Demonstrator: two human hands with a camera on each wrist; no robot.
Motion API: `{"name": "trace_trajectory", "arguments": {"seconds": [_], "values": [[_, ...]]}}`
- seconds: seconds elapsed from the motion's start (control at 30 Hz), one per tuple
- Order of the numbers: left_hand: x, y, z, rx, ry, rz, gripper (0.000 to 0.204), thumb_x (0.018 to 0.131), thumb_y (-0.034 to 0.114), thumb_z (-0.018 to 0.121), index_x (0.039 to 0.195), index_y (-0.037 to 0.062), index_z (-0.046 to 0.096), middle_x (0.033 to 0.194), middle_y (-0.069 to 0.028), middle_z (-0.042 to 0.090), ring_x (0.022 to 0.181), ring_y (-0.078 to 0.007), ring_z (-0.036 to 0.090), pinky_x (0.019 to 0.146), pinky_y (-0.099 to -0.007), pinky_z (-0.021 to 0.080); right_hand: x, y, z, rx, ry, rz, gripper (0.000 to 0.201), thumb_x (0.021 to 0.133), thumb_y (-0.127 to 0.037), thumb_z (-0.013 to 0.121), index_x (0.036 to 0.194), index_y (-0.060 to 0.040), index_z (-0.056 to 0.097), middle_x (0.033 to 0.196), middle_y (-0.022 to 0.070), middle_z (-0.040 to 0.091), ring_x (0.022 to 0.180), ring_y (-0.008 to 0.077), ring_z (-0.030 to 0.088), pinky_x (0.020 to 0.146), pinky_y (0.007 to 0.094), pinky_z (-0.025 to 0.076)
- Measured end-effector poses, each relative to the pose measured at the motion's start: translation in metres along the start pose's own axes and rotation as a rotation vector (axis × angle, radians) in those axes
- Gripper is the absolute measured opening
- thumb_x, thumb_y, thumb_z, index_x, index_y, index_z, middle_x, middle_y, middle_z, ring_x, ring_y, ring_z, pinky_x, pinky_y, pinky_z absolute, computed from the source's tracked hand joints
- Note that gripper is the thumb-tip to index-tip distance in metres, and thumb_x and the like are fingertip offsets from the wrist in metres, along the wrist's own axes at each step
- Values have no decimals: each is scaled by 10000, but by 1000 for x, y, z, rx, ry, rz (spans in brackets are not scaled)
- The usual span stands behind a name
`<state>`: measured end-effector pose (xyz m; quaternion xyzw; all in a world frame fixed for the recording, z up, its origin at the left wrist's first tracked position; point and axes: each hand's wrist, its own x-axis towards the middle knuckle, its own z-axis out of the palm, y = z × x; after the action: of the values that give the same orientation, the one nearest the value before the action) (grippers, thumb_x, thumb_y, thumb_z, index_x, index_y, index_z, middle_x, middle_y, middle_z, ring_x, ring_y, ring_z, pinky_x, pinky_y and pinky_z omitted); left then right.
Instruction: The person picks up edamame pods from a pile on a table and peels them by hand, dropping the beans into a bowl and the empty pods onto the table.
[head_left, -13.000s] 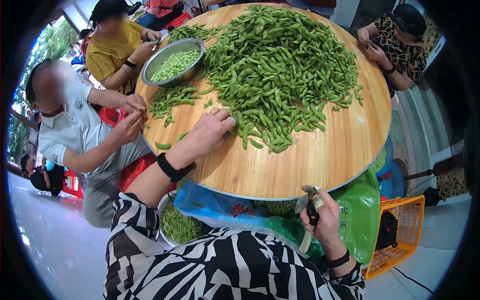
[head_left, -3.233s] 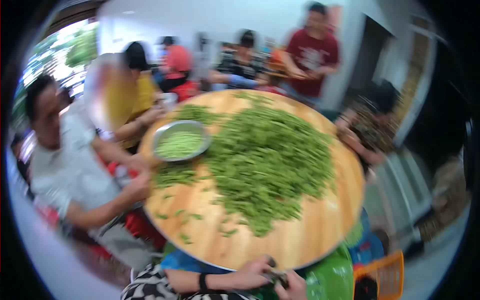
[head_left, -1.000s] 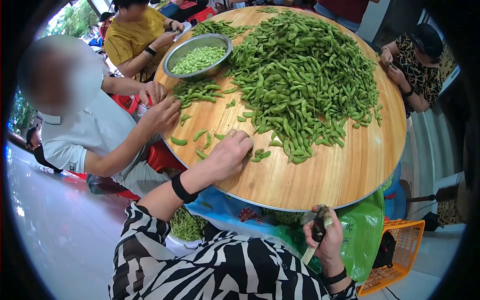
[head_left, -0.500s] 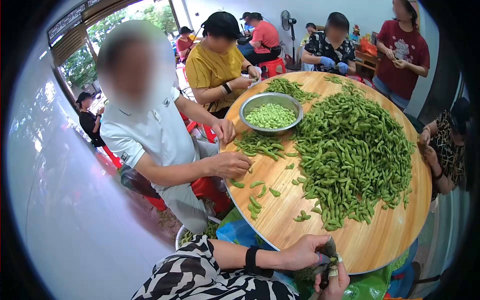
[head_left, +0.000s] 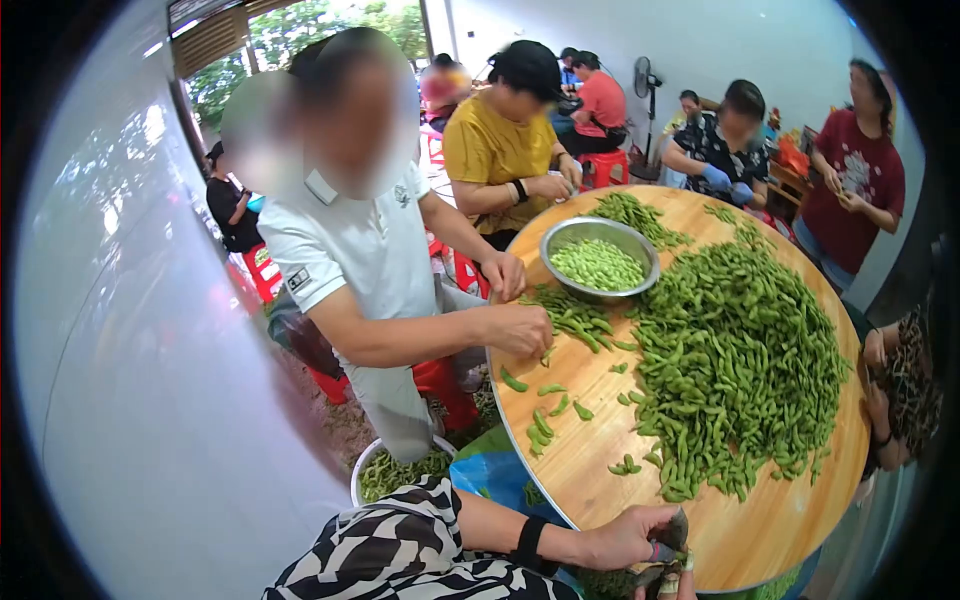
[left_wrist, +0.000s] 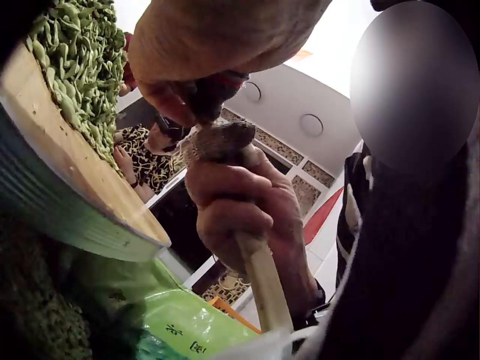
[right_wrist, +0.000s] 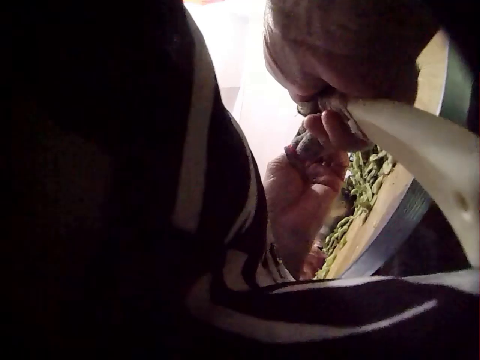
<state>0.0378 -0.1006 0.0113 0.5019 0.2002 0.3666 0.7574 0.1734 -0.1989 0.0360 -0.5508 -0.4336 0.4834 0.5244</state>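
Note:
At the near table edge my left hand [head_left: 625, 540] meets my right hand [head_left: 680, 588], low in the head view. The left fingertips pinch a small green pod [head_left: 682, 556], mostly hidden by fingers. In the left wrist view, curled fingers of my right hand [left_wrist: 244, 202] grip a tool with a long pale handle [left_wrist: 264, 289]; its working end is hidden. Grey-brown wrapping [left_wrist: 217, 140] covers a fingertip there. My left hand [left_wrist: 217, 45] is just above. The pale handle [right_wrist: 412, 139] crosses the right wrist view, beside my right hand [right_wrist: 345, 56].
A large pod heap [head_left: 745, 370] covers much of the round wooden table [head_left: 590, 480]. A metal bowl [head_left: 648, 285] holds shelled beans. Loose pods [head_left: 540, 430] lie at the left. A person in white [head_left: 360, 260] reaches over the left edge; a white tub [head_left: 358, 480] stands below.
A second ago my left hand was at loose pods on the table; now it is against my right hand. The head view has swung left, so table and bowl appear farther right.

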Motion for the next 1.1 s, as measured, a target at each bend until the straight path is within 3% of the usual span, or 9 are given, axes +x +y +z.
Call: {"name": "trace_trajectory", "arguments": {"seconds": [0.43, 0.5, 0.53, 0.6, 0.73, 0.8, 0.9, 1.0, 1.1], "values": [[-2, 8, 2, 27, -3, 31, 191, 829, -10, 645, 963, 6, 510, 887, -13, 570, 878, -83, 574, 788, -243, 464, 1, 16, -7, 13, 21, -7, 263, 954, -142, 437, 1138, -4, 563, 716, 9, 529, 515, 63, 413, 450, 190, 311], [-11, 29, 13, 208, 124, 77, 202, 852, 258, 646, 894, 61, 633, 817, -136, 654, 734, -268, 629, 642, -343, 501, -1, 17, -8, 82, 29, 47, 266, 954, -153, 439, 1134, -5, 568, 718, 4, 530, 512, 60, 399, 443, 194, 300], [-8, 21, 11, 207, 120, 77, 202, 852, 258, 646, 894, 61, 633, 817, -136, 654, 734, -268, 629, 642, -343, 501, -2, 16, -8, 81, 33, 47, 266, 954, -153, 439, 1134, -5, 568, 718, 4, 530, 512, 60, 399, 443, 194, 300], [-2, 6, 6, -13, 29, 59, 232, 775, -86, 623, 937, 22, 496, 817, -4, 563, 782, -68, 528, 719, -243, 452, -4, 11, -6, 90, 30, 72, 261, 952, -172, 452, 1113, -11, 580, 706, -3, 520, 506, 57, 389, 440, 197, 293], [1, -22, -2, -189, 3, -36, 268, 778, -56, 654, 969, 71, 516, 813, 1, 583, 781, -70, 574, 594, -219, 440, -8, 7, -3, 110, 59, 56, 266, 952, -205, 472, 1103, -16, 583, 688, -6, 512, 494, 55, 388, 432, 194, 288], [-1, -9, -7, -141, -29, -176, 339, 716, -48, 650, 1014, 57, 527, 829, -19, 596, 796, -112, 585, 696, -246, 476, -1, 20, -5, 231, 30, 8, 332, 938, -170, 440, 1144, 55, 570, 604, 81, 545, 369, 103, 413, 364, 230, 320], [0, 10, -6, -58, 5, -367, 415, 733, -2, 629, 1119, -1, 477, 930, -115, 658, 786, -183, 641, 672, -288, 530, -1, 16, -17, 170, -54, 87, 324, 936, -114, 449, 1178, 67, 566, 667, 41, 566, 449, 71, 465, 404, 214, 343], [2, 5, -12, -151, 37, -385, 434, 759, -30, 675, 1136, 3, 462, 942, -142, 650, 777, -202, 651, 629, -287, 554, -3, 11, -21, 151, -127, 77, 374, 947, -74, 428, 1294, 56, 486, 932, 102, 651, 506, 64, 460, 458, 190, 359], [6, 12, -5, -203, 35, -396, 429, 756, -61, 676, 1122, 1, 462, 942, -146, 631, 797, -199, 649, 635, -289, 551, -3, 11, -24, 296, -145, 115, 387, 971, -72, 413, 1339, 43, 439, 979, 107, 646, 523, 65, 457, 463, 181, 358]]}}
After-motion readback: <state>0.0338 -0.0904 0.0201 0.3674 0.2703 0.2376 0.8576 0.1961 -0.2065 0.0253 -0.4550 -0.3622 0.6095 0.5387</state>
